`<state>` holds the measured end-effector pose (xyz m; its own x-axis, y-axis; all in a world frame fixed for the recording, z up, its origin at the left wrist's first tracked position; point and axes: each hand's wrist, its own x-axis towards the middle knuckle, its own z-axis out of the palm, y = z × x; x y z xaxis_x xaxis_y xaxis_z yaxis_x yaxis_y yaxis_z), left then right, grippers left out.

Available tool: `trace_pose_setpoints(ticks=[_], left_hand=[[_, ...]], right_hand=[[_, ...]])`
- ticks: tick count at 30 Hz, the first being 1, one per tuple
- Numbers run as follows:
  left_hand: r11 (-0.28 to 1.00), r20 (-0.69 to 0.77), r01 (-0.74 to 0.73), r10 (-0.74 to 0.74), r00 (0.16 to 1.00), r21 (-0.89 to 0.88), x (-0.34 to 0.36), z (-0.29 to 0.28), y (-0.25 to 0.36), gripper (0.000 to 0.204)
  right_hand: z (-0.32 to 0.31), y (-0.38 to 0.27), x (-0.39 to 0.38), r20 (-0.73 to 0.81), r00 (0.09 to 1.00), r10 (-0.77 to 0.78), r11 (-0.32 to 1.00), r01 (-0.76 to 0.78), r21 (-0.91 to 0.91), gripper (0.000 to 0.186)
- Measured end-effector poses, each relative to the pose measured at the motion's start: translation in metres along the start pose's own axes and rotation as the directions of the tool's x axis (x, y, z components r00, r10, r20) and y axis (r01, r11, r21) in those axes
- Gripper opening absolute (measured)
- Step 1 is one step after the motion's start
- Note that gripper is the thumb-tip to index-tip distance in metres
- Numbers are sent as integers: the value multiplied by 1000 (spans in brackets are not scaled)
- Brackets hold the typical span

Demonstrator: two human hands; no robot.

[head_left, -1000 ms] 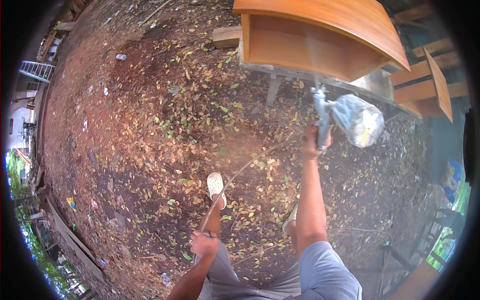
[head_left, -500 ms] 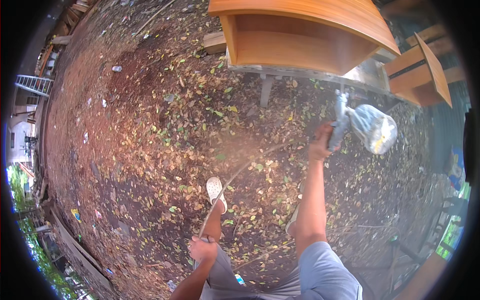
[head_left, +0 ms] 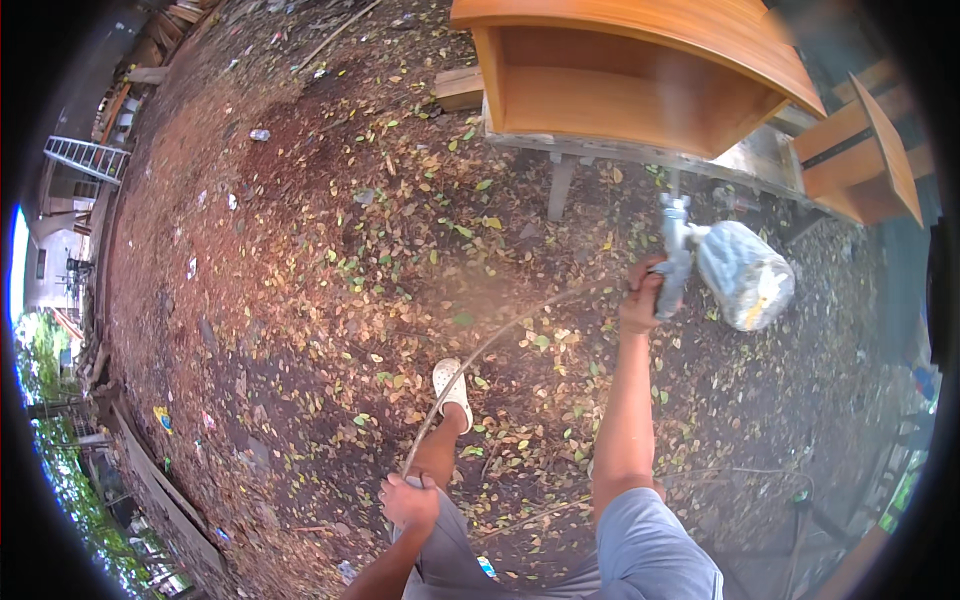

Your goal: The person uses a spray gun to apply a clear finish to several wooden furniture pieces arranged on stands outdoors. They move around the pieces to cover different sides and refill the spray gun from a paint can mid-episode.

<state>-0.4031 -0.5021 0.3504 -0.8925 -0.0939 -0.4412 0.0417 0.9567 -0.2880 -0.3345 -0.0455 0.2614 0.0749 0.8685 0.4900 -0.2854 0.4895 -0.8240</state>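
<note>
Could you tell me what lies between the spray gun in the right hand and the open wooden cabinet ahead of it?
In the head view, only air and leaf-strewn ground separate the spray gun from the wooden cabinet; the grey bench under the cabinet lies just beyond the nozzle.

Soft, even daylight fills the frame, with only faint shadows on the leaf-strewn reddish dirt ground (head_left: 300, 300). The upper-right orange wooden cabinet (head_left: 640, 70) looks slightly blurred. A bright overexposed sliver sits at the left edge. Fisheye distortion bends lines toward the black rim.

Head view, single: you look steeply down from your own head onto leaf-strewn ground (head_left: 330, 260), forearms entering from the lower edge, wooden cabinet (head_left: 640, 70) near the top rim, fisheye-bent.
</note>
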Motion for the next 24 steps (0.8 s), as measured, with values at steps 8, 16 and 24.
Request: trace_pose_setpoints(ticks=[8,16,24], left_hand=[[999,-29,-10,9,1000,-31,-4,3,1,57],[999,-100,-33,30,995,-25,-12,10,2,54],[997,-22,-72,73,997,41,-22,-2,19,59]], right_hand=[[21,68,-55,429,855,-290,901,395,-180,44],[9,-16,19,93,979,-184,959,199,-199,32],[-84,-95,62,-312,944,103,995,-99,26,17]])
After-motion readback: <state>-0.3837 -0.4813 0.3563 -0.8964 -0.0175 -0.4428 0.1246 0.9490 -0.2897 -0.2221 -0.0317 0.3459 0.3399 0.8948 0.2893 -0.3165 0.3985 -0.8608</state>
